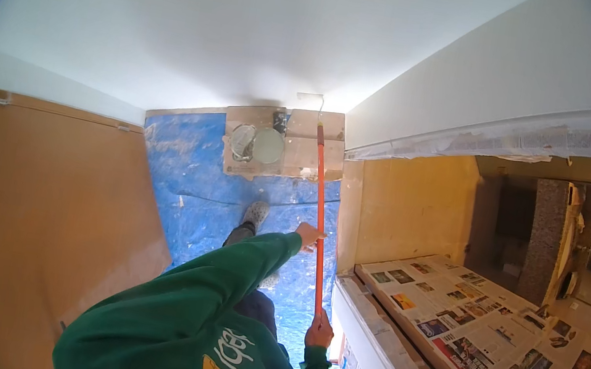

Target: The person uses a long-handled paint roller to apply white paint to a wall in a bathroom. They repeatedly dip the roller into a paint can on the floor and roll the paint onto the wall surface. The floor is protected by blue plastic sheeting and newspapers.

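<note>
Blue sheeting (194, 192) covered the floor; newspaper (489, 331) covered the counter at right. A cardboard sheet (301, 151) by the wall carried a pail (243, 141) and round lid (268, 145). The orange pole (320, 211) slanted down toward the cardboard. Left hand (308, 235) clenched it mid-length; right hand (319, 333) clenched its near end.

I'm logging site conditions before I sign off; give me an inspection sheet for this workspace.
Surface: blue floor sheet, creased, with flattened cardboard at its far end.
Job's things: orange roller pole, its roller frame over the cardboard.
Clutter: paint bucket and round lid on the cardboard.
Hands: left hand grips the pole higher up, right hand at its near end.
Cables: nothing seen.
Surroundings: newspaper-covered counter, white wall, brown board.
</note>
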{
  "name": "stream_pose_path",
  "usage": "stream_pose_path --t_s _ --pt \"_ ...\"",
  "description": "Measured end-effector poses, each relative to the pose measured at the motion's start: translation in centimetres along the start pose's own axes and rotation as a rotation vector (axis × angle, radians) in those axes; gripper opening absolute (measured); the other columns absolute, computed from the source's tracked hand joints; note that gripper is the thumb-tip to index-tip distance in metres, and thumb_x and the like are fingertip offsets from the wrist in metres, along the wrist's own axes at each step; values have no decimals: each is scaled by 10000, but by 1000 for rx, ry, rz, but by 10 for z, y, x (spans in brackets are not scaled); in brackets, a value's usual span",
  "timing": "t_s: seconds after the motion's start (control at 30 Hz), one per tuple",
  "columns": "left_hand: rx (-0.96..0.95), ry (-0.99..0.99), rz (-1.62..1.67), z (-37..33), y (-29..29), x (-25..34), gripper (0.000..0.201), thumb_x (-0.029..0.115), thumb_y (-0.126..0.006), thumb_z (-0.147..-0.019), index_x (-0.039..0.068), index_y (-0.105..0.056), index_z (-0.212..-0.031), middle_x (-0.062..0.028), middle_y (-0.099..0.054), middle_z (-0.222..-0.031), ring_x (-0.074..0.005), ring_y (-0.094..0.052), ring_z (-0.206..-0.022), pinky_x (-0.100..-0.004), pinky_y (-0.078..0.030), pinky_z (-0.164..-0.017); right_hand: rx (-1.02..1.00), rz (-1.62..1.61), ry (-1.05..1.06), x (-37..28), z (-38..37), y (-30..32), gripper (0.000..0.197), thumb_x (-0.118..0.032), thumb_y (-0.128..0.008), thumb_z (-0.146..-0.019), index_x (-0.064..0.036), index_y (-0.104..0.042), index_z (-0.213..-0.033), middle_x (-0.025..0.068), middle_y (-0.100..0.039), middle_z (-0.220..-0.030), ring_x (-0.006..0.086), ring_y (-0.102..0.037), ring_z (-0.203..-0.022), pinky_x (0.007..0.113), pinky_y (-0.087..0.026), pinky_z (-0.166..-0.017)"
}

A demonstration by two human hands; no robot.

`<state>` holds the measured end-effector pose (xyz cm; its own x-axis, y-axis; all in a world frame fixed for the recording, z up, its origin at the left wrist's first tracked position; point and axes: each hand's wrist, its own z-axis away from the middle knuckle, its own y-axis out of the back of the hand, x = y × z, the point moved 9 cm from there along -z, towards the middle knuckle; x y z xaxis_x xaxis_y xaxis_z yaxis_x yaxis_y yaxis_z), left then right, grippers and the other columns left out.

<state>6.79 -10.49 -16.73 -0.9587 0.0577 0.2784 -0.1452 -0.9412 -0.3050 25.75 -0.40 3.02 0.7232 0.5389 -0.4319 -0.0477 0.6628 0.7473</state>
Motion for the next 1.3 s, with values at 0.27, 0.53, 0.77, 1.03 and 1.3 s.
stream_pose_path --t_s 0.27,0.53,0.77,1.03,1.3 --pt "7 43 94 -25 22 -7 382 261 -688 -769 1 -596 -1034 -141 -579 -946 -286 -584 -855 -431 -501 -745 -75 138 -70 -52 -93 -59 296 -286 -381 -905 -139 -577 -1071 215 -621 -883 445 -571 -842 522 -448 -727" --pt "-61 -33 131 14 -12 35 406 331 -640 -802 15 -586 -1052 -155 -607 -998 -282 -603 -882 -404 -493 -801 63 -47 149 4 -33 20 333 -246 -505 -899 -5 -604 -1108 142 -644 -765 187 -619 -694 311 -477 -633" --pt "-239 -274 220 59 -51 80 390 312 -607 -824 25 -572 -1086 -159 -604 -1031 -260 -609 -862 -393 -495 -783 -40 -316 37 65 83 107 328 -163 -480 -915 -5 -553 -1192 -32 -443 -622 37 -393 -487 206 -334 -432" --pt "-199 -671 64 224 -112 108 258 242 -587 -838 0 -625 -918 -88 -623 -838 -169 -610 -674 -320 -515 -615 55 -519 85 95 151 144 343 -186 -472 -887 -36 -574 -1179 -4 -468 -582 67 -456 -507 249 -389 -466" --pt "-133 -1056 -94 379 -165 167 264 219 -608 -822 -34 -615 -750 -78 -619 -700 -123 -568 -541 -266 -493 -504 95 -798 332 69 160 165 357 -214 -480 -932 7 -532 -1208 -35 -403 -609 42 -380 -467 187 -310 -396"
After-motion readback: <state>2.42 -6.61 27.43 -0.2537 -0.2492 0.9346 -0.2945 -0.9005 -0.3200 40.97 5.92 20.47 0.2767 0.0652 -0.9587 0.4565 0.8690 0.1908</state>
